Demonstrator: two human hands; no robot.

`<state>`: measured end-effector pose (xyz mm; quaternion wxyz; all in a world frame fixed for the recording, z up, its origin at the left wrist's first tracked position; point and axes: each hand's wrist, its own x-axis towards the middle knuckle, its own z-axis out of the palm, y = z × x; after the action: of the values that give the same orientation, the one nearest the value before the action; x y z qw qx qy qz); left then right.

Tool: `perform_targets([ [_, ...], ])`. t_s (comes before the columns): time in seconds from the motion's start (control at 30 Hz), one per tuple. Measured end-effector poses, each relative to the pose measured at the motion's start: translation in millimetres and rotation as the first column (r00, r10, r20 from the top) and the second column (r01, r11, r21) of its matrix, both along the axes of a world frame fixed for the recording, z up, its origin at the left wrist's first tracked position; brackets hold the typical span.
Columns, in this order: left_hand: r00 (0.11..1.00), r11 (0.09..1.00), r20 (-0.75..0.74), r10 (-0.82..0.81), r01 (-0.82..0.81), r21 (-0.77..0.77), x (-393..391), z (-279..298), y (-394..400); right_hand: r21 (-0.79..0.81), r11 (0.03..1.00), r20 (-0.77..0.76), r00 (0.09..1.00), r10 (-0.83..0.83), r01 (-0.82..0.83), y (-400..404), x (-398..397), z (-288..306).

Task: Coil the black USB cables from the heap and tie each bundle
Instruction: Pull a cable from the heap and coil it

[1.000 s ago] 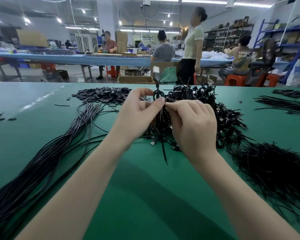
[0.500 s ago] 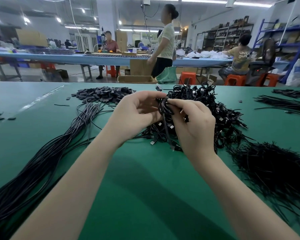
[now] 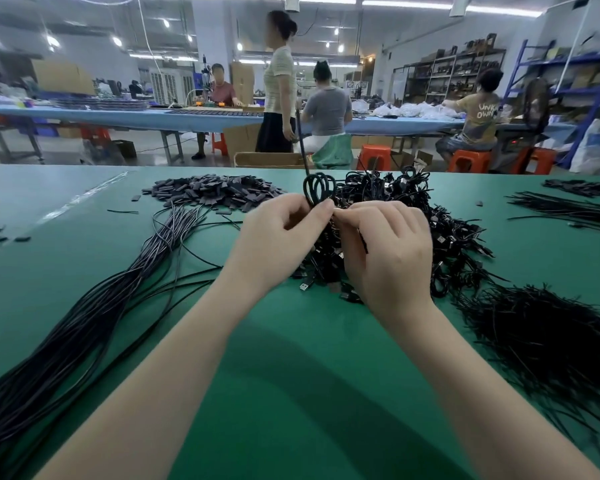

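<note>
Both grips pinch one small coiled black USB cable bundle [image 3: 318,189]: left hand [image 3: 278,233] and right hand [image 3: 388,247] meet at its waist, loops upright above the fingertips, over the heap of tied black cables [image 3: 430,233] on the green worktop [image 3: 291,375]. Loose long black cables [image 3: 84,323] lie left.

black coiled cable [image 3: 318,189] — looped, upright, pinched

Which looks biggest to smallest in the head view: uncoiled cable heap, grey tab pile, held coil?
1. uncoiled cable heap, though nearness to the camera inflates it
2. grey tab pile
3. held coil, pinched by left hand and right hand
</note>
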<state>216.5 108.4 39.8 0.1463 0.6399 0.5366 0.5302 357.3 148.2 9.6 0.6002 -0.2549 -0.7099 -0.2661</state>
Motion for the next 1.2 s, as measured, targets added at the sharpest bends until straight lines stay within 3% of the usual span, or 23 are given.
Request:
perform_targets([
  [0.03,0.970,0.976,0.228,-0.089,0.130,-0.172,1,3,-1,0.082,0.996,0.013,1.000,-0.020,0.019,1,2,-1],
  [0.07,0.842,0.871,0.514,-0.163,0.367,-0.325,3,5,-2,0.153,0.988,0.021,0.999,-0.030,0.027,2,5,-1],
  [0.1,0.653,0.694,0.736,-0.180,0.615,-0.375,4,9,-5,0.208,0.978,0.028,0.999,-0.033,0.027,2,7,0],
  [0.13,0.486,0.550,0.854,-0.185,0.771,-0.320,4,12,-9,0.236,0.972,0.030,0.999,-0.026,0.018,2,7,1],
  [0.17,0.415,0.486,0.886,-0.206,0.829,-0.275,4,12,-10,0.237,0.971,0.030,0.999,-0.012,0.004,1,7,2],
  [0.2,0.432,0.491,0.874,-0.224,0.824,-0.282,4,12,-11,0.215,0.976,0.031,0.999,0.007,-0.014,1,8,5],
  [0.33,0.824,0.798,0.551,-0.130,0.417,-0.435,-11,15,-7,0.154,0.988,-0.023,1.000,-0.018,0.022,13,10,30],
  [0.43,0.994,0.898,0.109,0.018,0.032,-0.438,-45,10,-2,-0.053,0.958,0.075,0.958,-0.278,0.282,49,21,66],
  [0.5,0.946,0.894,-0.282,0.161,-0.261,-0.364,-79,-1,3,-0.337,0.751,0.328,0.819,-0.471,0.568,78,33,79],
  [0.57,0.753,0.802,-0.607,0.254,-0.515,-0.302,-125,-15,5,-0.505,0.517,0.521,0.721,-0.456,0.692,87,35,70],
  [0.6,0.635,0.722,-0.731,0.249,-0.625,-0.297,-152,-22,2,-0.544,0.482,0.555,0.725,-0.407,0.687,84,33,56],
  [0.67,0.436,0.522,-0.888,0.143,-0.796,-0.307,-207,-39,-11,-0.586,0.539,0.546,0.787,-0.288,0.604,68,20,19],
  [0.73,0.339,0.384,-0.940,-0.039,-0.863,-0.328,-252,-57,-29,-0.698,0.546,0.477,0.870,-0.127,0.462,49,7,-26],
  [0.77,0.337,0.335,-0.935,-0.110,-0.873,-0.354,-267,-63,-40,-0.759,0.513,0.437,0.898,-0.054,0.400,39,2,-47],
  [0.83,0.413,0.265,-0.901,-0.132,-0.862,-0.433,-286,-72,-59,-0.811,0.477,0.402,0.915,0.037,0.337,25,-4,-84],
  [1.0,0.552,0.395,-0.831,0.066,-0.780,-0.486,-308,-97,-81,-0.788,0.554,0.380,0.920,0.096,0.268,22,0,-116],
  [1.1,0.630,0.493,-0.749,0.207,-0.728,-0.476,-304,-109,-82,-0.810,0.545,0.341,0.931,0.134,0.218,22,4,-116],
  [1.2,0.615,0.538,-0.736,0.284,-0.737,-0.408,-301,-117,-79,-0.813,0.545,0.331,0.933,0.143,0.205,21,4,-116],
])
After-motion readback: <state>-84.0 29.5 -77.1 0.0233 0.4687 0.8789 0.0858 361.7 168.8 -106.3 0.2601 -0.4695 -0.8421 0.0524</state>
